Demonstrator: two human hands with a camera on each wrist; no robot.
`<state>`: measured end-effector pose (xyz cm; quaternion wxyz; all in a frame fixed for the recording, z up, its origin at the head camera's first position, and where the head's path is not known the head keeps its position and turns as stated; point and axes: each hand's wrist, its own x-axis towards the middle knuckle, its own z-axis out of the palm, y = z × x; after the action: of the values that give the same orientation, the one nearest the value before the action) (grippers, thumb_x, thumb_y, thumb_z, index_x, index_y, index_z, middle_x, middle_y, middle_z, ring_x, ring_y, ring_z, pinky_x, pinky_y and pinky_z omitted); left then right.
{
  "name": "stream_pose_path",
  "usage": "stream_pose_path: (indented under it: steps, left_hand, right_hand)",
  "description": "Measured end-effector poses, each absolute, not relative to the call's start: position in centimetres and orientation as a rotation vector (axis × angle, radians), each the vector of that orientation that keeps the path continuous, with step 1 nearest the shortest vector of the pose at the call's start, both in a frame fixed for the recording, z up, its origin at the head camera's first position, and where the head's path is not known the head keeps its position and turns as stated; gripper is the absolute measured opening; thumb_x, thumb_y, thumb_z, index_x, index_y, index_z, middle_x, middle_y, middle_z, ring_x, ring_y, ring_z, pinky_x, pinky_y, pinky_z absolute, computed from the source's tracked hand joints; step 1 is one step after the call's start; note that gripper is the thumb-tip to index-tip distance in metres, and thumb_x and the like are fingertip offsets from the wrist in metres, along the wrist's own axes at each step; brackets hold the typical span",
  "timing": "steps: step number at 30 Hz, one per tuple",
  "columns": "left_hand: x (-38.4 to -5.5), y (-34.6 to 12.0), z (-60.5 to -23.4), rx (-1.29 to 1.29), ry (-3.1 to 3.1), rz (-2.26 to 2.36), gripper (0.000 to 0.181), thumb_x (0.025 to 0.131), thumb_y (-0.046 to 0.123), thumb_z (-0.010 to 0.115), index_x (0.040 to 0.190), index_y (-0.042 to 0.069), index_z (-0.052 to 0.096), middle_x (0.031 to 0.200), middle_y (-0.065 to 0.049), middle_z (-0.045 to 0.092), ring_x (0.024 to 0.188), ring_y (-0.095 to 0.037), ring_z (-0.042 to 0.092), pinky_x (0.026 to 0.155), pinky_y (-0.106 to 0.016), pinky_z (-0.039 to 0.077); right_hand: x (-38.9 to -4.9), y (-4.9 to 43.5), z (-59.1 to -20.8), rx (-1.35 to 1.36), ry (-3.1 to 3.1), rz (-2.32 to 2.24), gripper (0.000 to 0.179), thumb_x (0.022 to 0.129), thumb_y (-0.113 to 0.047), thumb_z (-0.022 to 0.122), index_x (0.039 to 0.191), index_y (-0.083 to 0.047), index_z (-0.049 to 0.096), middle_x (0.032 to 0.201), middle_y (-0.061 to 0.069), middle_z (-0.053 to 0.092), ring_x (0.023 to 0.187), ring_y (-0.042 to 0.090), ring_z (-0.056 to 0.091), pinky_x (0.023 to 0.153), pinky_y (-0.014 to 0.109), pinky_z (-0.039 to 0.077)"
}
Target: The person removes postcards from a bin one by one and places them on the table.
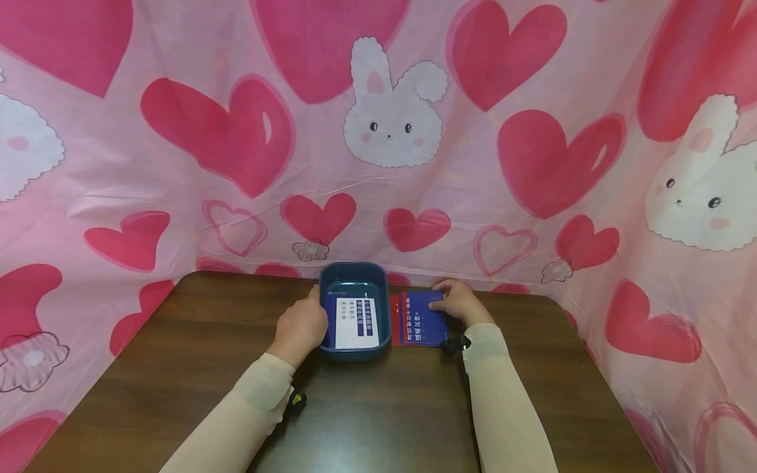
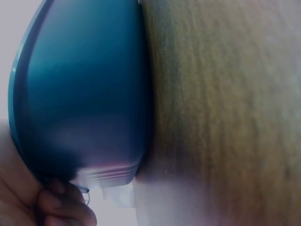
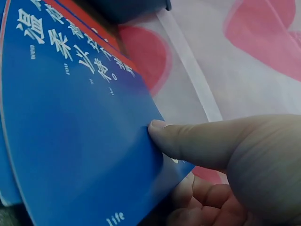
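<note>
A deep teal plastic box (image 1: 355, 355) stands on the table, and my left hand (image 1: 300, 326) grips its left wall at the rim. Curled fingers (image 2: 66, 202) show against that wall in the left wrist view. Inside the box lies a white card (image 1: 349, 323) with dark printed blocks, over something blue. Just right of the box, my right hand (image 1: 464, 302) pinches a blue card (image 1: 434, 322) by its far right corner, thumb on top. White characters run across this card, which bends slightly in the right wrist view. Red cards or edges (image 1: 395, 322) show beside it.
The dark wooden table (image 1: 378, 420) ends at a pink cloth (image 1: 414, 184) printed with hearts and rabbits, hanging close behind the box. Small black devices sit at both wrists, the right one (image 1: 455, 345) close to the blue card's near edge.
</note>
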<state>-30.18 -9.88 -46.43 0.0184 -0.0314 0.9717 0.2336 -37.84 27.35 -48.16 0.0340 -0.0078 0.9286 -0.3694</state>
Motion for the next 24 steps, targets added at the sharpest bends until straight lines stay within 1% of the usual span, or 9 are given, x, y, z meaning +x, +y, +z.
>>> stream_pose_path:
  steps: [5, 8, 10, 12, 15, 17, 20, 24]
  left_hand:
    - [-30.2, -9.8, -46.3, -0.102, 3.015, 0.73, 0.07, 0.116, 0.031, 0.054, 0.176, 0.002, 0.034, 0.153, -0.029, 0.069, 0.116, -0.047, 0.077, 0.103, -0.073, 0.063]
    - [-30.2, -9.7, -46.3, -0.102, 3.013, 0.732, 0.07, 0.116, 0.031, 0.054, 0.176, 0.002, 0.035, 0.153, -0.029, 0.069, 0.116, -0.047, 0.077, 0.101, -0.074, 0.063]
    - [-30.1, -9.7, -46.2, -0.102, 3.011, 0.733, 0.07, 0.115, 0.031, 0.055, 0.176, 0.002, 0.035, 0.153, -0.029, 0.069, 0.116, -0.047, 0.077, 0.101, -0.073, 0.063]
    - [-30.1, -9.7, -46.2, -0.101, 3.01, 0.735, 0.07, 0.115, 0.03, 0.055, 0.176, 0.001, 0.035, 0.152, -0.029, 0.069, 0.115, -0.046, 0.078, 0.1, -0.073, 0.064]
    - [-30.1, -9.7, -46.3, -0.102, 3.011, 0.732, 0.069, 0.115, 0.031, 0.054, 0.175, 0.002, 0.035, 0.152, -0.029, 0.07, 0.114, -0.046, 0.078, 0.1, -0.071, 0.064]
    - [-30.2, -9.8, -46.3, -0.102, 3.011, 0.732, 0.069, 0.115, 0.03, 0.054, 0.176, 0.002, 0.035, 0.152, -0.029, 0.069, 0.115, -0.046, 0.078, 0.1, -0.071, 0.064]
    - [-30.2, -9.8, -46.3, -0.099, 3.011, 0.733, 0.07, 0.115, 0.03, 0.054, 0.176, 0.001, 0.035, 0.153, -0.03, 0.069, 0.115, -0.046, 0.078, 0.1, -0.072, 0.064]
    - [-30.2, -9.8, -46.3, -0.099, 3.011, 0.735, 0.07, 0.116, 0.03, 0.054, 0.176, 0.001, 0.034, 0.152, -0.03, 0.069, 0.116, -0.047, 0.077, 0.101, -0.072, 0.063]
  right_hand:
    - [-38.0, 27.0, -48.4, -0.043, 2.878, -1.094, 0.046, 0.093, -0.013, 0.093, 0.132, 0.003, 0.075, 0.12, 0.021, 0.074, 0.107, 0.033, 0.061, 0.099, 0.047, 0.053]
    - [-38.6, 27.2, -48.9, -0.028, 2.895, -1.057, 0.045, 0.091, -0.016, 0.095, 0.128, -0.001, 0.077, 0.121, 0.018, 0.075, 0.107, 0.031, 0.063, 0.102, 0.047, 0.054]
    - [-39.1, 27.5, -49.3, -0.039, 2.898, -1.027, 0.046, 0.09, -0.018, 0.096, 0.128, -0.001, 0.077, 0.122, 0.018, 0.076, 0.108, 0.032, 0.065, 0.104, 0.05, 0.056]
    - [-40.0, 28.0, -50.3, -0.048, 2.9, -1.024, 0.047, 0.088, -0.021, 0.099, 0.127, -0.004, 0.079, 0.122, 0.017, 0.078, 0.108, 0.032, 0.067, 0.104, 0.052, 0.058]
    - [-40.7, 28.4, -51.1, -0.072, 2.893, -1.014, 0.049, 0.089, -0.022, 0.098, 0.13, -0.003, 0.078, 0.126, 0.019, 0.078, 0.111, 0.035, 0.068, 0.107, 0.056, 0.058]
    - [-40.9, 28.4, -51.4, -0.054, 2.891, -1.016, 0.049, 0.088, -0.023, 0.099, 0.129, -0.005, 0.079, 0.126, 0.018, 0.078, 0.112, 0.034, 0.069, 0.107, 0.056, 0.058]
    - [-40.3, 28.2, -50.5, -0.035, 2.878, -0.998, 0.046, 0.09, -0.024, 0.098, 0.127, -0.005, 0.079, 0.124, 0.018, 0.076, 0.111, 0.034, 0.067, 0.105, 0.055, 0.058]
    - [-39.2, 27.9, -49.2, -0.022, 2.865, -1.01, 0.038, 0.092, -0.022, 0.096, 0.12, -0.005, 0.077, 0.113, 0.016, 0.072, 0.103, 0.034, 0.064, 0.092, 0.046, 0.057]
